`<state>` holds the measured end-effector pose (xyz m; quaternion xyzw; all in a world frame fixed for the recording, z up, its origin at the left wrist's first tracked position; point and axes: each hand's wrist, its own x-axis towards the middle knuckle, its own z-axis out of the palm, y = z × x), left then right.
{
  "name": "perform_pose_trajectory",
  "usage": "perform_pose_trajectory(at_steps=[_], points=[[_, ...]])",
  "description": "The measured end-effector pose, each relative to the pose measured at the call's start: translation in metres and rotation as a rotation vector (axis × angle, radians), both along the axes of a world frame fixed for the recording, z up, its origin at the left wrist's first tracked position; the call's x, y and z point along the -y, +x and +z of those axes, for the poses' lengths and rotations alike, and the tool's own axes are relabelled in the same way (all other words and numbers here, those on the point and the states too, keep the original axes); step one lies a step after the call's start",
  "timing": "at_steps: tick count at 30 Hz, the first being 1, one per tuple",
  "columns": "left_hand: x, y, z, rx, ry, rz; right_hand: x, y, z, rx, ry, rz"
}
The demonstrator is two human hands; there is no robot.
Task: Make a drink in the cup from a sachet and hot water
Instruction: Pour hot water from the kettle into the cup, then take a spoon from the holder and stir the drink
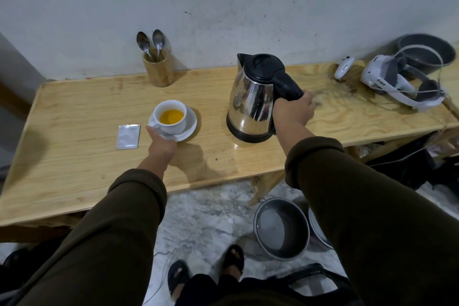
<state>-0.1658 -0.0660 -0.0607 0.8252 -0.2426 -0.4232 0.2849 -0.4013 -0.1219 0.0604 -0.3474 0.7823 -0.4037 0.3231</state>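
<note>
Your left hand (161,143) grips the saucer (190,129) under the cup (171,117) of yellow liquid; your right hand (294,109) clamps the kettle (250,99) handle, with bare worktop (74,169) nearer the front edge.

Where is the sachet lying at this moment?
In the head view, the sachet lies flat on the wooden table, on the left side, just left of the saucer and the left hand that holds it.

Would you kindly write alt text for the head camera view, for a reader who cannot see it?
A person's right hand grips the handle of a steel kettle on a wooden table, while the left hand holds the saucer under a white cup of yellow liquid. A silver sachet lies left of the cup, and two spoons stand in a wooden holder behind.
</note>
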Motion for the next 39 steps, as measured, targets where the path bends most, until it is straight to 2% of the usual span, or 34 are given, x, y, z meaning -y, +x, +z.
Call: perform_pose_trajectory(at_steps=[10, 13, 21, 26, 29, 33, 37, 39], points=[[-0.014, 0.024, 0.023, -0.113, -0.042, -0.179, -0.034, 0.066, 0.013, -0.123, 0.029, 0.013], [-0.013, 0.034, 0.028, -0.126, -0.036, -0.223, -0.039, 0.094, 0.013, -0.106, 0.004, 0.089], [-0.017, 0.054, 0.023, -0.096, -0.058, -0.314, -0.035, 0.148, 0.004, -0.164, 0.089, 0.360], [-0.013, 0.060, 0.015, 0.066, -0.153, -0.277, -0.008, 0.169, 0.001, -0.247, 0.116, 0.520], [-0.003, 0.068, 0.010, 0.131, -0.118, -0.238, 0.020, 0.185, -0.004, -0.300, 0.105, 0.606], [0.011, 0.082, 0.014, 0.244, -0.022, -0.349, 0.058, 0.208, -0.008, -0.399, 0.075, 0.732], [0.025, 0.094, 0.011, 0.228, 0.035, -0.409, 0.096, 0.226, -0.013, -0.406, 0.073, 0.833], [0.027, 0.098, 0.007, 0.138, 0.022, -0.386, 0.112, 0.235, -0.021, -0.372, 0.077, 0.860]])
